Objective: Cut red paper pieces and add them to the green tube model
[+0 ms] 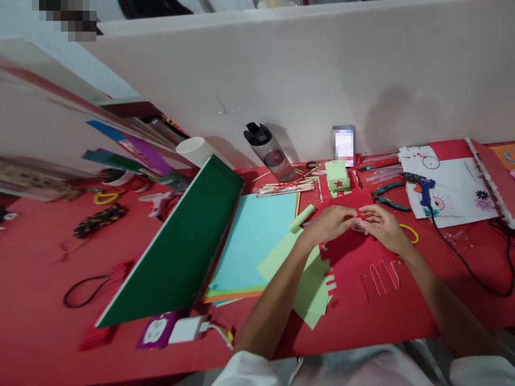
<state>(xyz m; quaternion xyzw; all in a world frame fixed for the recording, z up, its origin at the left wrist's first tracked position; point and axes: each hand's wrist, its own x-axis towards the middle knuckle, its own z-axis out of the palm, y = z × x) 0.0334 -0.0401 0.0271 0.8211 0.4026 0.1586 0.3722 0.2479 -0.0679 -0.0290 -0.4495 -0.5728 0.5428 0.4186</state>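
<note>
My left hand [336, 222] and my right hand [381, 228] meet at the fingertips, both closed in a pinch. A small piece of red paper [360, 214] shows between them, mostly covered by the fingers. Below them lies a red paper sheet [346, 268] with cut notches along its left edge. Pale green paper [311, 303] with cut edges lies under my left forearm, beside a small rolled green paper [301, 218]. Just beyond the hands sits a light green paper box [337, 176] bearing a red star.
A green board [177, 252] leans left of blue sheets [261, 230]. Behind stand a bottle [271, 155] and a phone [344, 146]. Sticks [287, 186] lie near the bottle. Rightward are pliers [390, 195], yellow-handled scissors [410, 233] and a corded blue glue gun [424, 190].
</note>
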